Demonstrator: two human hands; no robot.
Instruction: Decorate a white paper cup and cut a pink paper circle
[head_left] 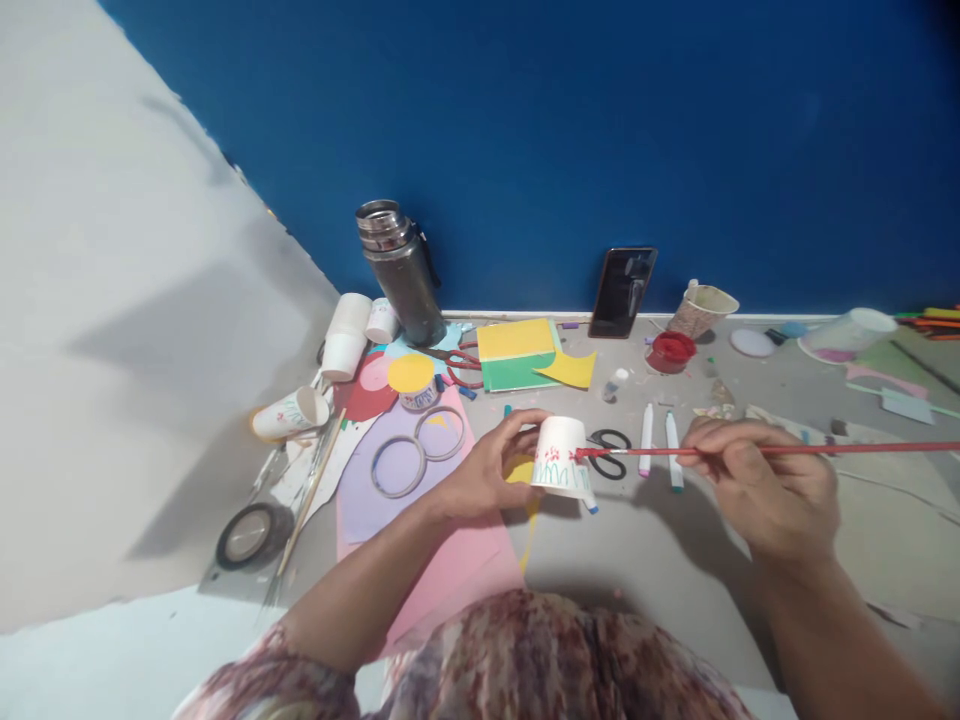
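At the near edge, a patterned garment (525,665) is covering the person's front, and just beyond it the grey desk (637,570) is showing beside a pink sheet (450,585). The left forearm is crossing that sheet, and the left hand (491,470) is grasping a paper cup (561,450), thumb and fingers curling round its left side. The cup is sitting narrower end up in that grip, in front of the person, and is displaying red marks above green and blue strokes. The right hand (765,485) is pinching a red brush (862,448) and is pointing it leftward; its red tip seems to be meeting the cup's right side, though actual contact is hard to confirm.

Just behind the cup, black-handled scissors (619,437) are lying, and two markers (646,440) are resting between them and the right hand. To the left, two tape rings (376,470) are overlapping on a purple sheet (360,522), while a black tape roll (279,530) is lying near the desk's left edge.

Farther back, a small pot (671,352) is holding something red. A dark flask (401,275) is standing uncapped, and a phone (622,293) is leaning against the blue wall (525,150).
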